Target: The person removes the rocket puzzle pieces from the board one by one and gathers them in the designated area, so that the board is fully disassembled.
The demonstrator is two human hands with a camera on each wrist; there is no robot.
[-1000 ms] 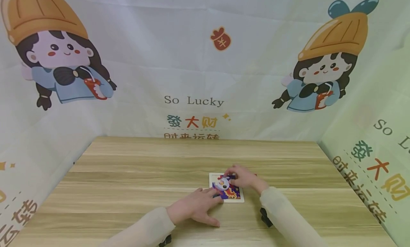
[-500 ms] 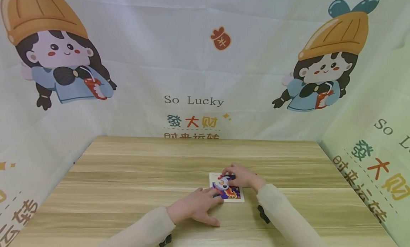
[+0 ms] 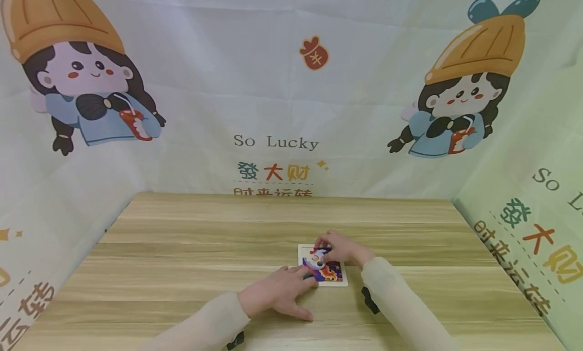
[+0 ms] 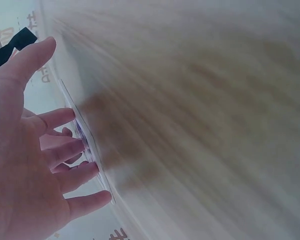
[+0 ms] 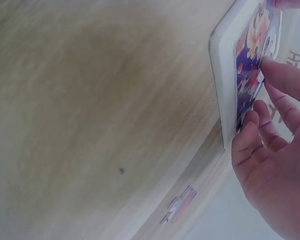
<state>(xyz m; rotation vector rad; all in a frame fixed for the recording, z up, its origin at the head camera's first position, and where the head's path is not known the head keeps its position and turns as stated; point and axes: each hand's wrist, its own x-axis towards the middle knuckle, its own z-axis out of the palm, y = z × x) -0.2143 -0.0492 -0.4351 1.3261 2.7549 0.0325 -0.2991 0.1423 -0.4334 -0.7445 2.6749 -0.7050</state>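
A small square picture puzzle board (image 3: 339,284) with a white border lies on the table, its picture purple and orange. On it is a puzzle piece (image 3: 315,260) bearing a white cartoon face. My right hand (image 3: 342,248) pinches this piece between thumb and curled fingers; the right wrist view shows the thumb (image 5: 285,77) on the picture surface. From the near left, my left hand (image 3: 278,292) lies with fingers spread, their tips resting on the board's left and lower part. In the left wrist view those fingers (image 4: 80,175) reach the board's edge. The fingers cover parts of the picture.
Beyond the board, the right wrist view shows a loose flat piece (image 5: 180,205) with white and reddish parts on the table. The wooden tabletop (image 3: 205,239) meets printed cloth (image 3: 273,88) at the back and sides. A black strap (image 3: 370,300) shows under the right sleeve.
My right hand and forearm have shifted slightly left, and its fingers sit closer over the white-faced piece. The left hand and the board stay in place.
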